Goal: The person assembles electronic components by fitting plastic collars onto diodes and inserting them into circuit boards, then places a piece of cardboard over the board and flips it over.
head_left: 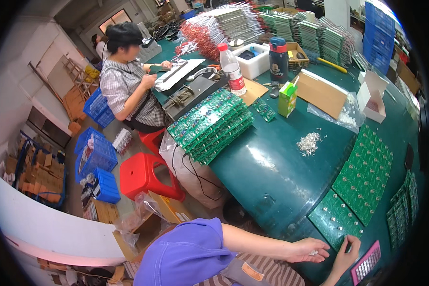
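Observation:
My left hand (pixel 310 250) is turned palm up near the table's front edge, its fingers loosely curled around a few small white parts (pixel 313 252). To its right, my right hand (pixel 346 255) pinches thumb and fingers together at the near edge of a green circuit board (pixel 330 224). What the pinch holds, if anything, is too small to make out. Several small pale parts stand on this board. A larger green board panel (pixel 364 174) with rows of similar parts lies just beyond it. Beside my right hand is a pink-framed tray (pixel 366 263) with pale rows.
A pile of small white parts (pixel 309 144) lies on the green table (pixel 281 190). Stacked circuit boards (pixel 209 124), a bottle (pixel 232 70), a flask (pixel 278 62) and a green carton (pixel 287 99) stand farther back. More boards (pixel 403 209) lie right. A co-worker (pixel 124 76) works at left, by a red stool (pixel 145 176).

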Tool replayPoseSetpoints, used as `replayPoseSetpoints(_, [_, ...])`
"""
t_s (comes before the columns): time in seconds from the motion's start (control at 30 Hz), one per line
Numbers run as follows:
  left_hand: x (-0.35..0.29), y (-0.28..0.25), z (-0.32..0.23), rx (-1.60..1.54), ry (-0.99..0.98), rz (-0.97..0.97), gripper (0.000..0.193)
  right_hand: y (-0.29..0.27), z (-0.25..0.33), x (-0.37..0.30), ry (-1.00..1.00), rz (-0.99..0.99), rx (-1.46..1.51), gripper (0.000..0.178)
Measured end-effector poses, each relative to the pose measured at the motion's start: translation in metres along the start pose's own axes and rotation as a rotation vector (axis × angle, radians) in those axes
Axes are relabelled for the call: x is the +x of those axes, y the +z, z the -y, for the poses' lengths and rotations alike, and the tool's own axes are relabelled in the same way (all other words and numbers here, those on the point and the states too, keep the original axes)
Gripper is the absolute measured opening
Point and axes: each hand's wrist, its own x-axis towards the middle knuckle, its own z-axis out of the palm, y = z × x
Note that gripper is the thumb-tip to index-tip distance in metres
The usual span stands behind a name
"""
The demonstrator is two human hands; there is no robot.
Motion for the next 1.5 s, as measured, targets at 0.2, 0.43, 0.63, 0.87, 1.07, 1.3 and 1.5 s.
replayPoseSetpoints(0.2, [-0.008,0.003,-0.001,0.064,0.032,-0.014,0.036,-0.011,0.024,0.007,0.004,0.09,-0.098,0.013])
replayPoseSetpoints(0.43, [-0.011,0.01,-0.009,0.262,-0.043,0.056,0.033,-0.079,-0.021,-0.003,-0.024,-0.354,-0.651,0.013])
replayPoseSetpoints(0.63, [-0.008,0.015,-0.006,0.224,-0.059,0.029,0.029,-0.094,-0.035,-0.014,0.171,-0.136,-0.642,0.022])
replayPoseSetpoints(0.87, [-0.007,0.013,-0.006,0.178,-0.052,-0.005,0.027,-0.091,-0.081,-0.02,0.246,-0.106,-0.635,0.019])
replayPoseSetpoints(1.07, [-0.003,0.014,-0.001,0.107,-0.052,0.061,0.03,-0.098,-0.115,-0.015,0.474,0.007,-0.568,0.01])
replayPoseSetpoints(1.3, [-0.001,0.022,-0.001,0.174,-0.061,0.026,0.033,-0.092,-0.022,-0.007,0.302,-0.217,-0.685,0.021])
replayPoseSetpoints(1.5, [0.002,0.021,-0.002,0.16,0.012,0.03,0.032,-0.055,0.072,-0.028,0.534,0.019,0.423,0.007])
